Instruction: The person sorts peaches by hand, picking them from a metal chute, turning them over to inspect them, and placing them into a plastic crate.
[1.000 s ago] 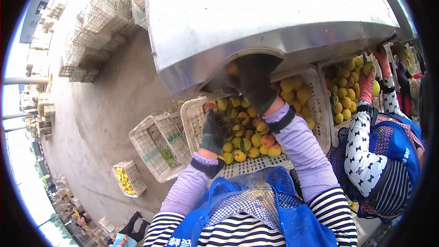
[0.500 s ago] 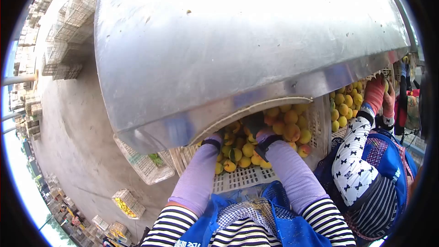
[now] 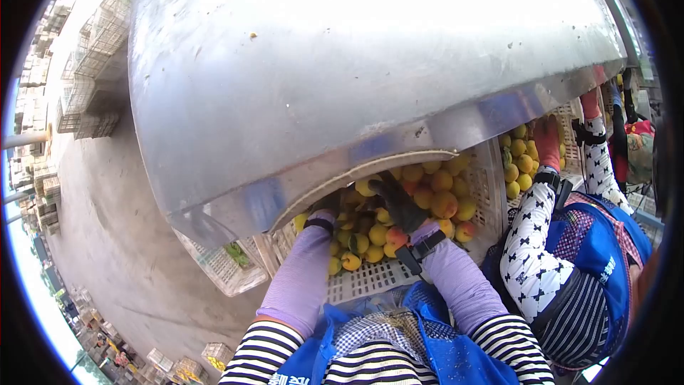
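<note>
Reaching in by the curved-edged metal table (image 3: 299,100), we have our gloved right hand (image 3: 399,205) over yellow peaches (image 3: 443,204) in a plastic crate (image 3: 374,273); our left hand (image 3: 327,204) is mostly hidden — whether either is spread or clamped on a peach, we cannot tell.

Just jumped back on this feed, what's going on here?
A person has both dark-gloved hands at a crate of yellow-and-red fruit, below the edge of a large metal panel. The right hand is down among the fruit; the left hand is mostly hidden by the panel. Whether either grips a piece isn't clear. To the right, a co-worker has a pink-gloved hand by more fruit.
</note>
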{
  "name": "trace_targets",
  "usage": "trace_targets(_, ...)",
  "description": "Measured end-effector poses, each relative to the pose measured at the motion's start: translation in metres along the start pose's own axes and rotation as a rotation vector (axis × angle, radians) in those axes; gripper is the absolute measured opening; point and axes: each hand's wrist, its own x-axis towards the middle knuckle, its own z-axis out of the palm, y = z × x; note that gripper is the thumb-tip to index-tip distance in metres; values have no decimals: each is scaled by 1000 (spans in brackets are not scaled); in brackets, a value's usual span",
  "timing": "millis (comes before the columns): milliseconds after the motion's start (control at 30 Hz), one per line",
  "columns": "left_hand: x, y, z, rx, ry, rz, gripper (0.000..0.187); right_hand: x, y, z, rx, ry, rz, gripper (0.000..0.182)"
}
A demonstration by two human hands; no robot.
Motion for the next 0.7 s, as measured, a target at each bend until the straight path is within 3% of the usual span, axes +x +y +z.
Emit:
trace_targets(67, -1, 4, 1, 15, -3, 20, 42, -27, -12, -2, 200, -179, -86, 61)
trace_targets(100, -3, 6, 1, 20, -1, 31, 41, -35, -16, -3, 204, -172, -92, 61)
trace_targets(167, -10, 6, -7, 26, 8, 54, 40, -47, -23, -1, 23, -96, -348, 67)
trace_targets(233, -25, -2, -23, -265, 300, 186, 26, -68, -33, 1, -56, -38, -395, 70)
trace_targets(267, -32, -9, -35, -261, 305, 195, 26, -81, -37, 2, -142, 18, -433, 73)
trace_targets(333, -52, -27, -62, -949, -184, 445, 34, -105, -44, -1, -270, 69, -566, 72)
trace_targets(400, -119, -11, -148, -1040, -65, 619, 32, -120, -50, 0, -402, 124, -701, 71)
trace_targets(433, -143, 0, -185, -1034, -56, 621, 32, -126, -55, 4, -460, 143, -750, 70)
trace_targets(500, -177, 14, -237, -1333, -67, 536, 35, -138, -67, 16, -522, 154, -810, 70)
trace_targets(700, -183, 12, -281, -1516, 5, 461, 43, -154, -111, 52, -615, 413, -1061, 68)
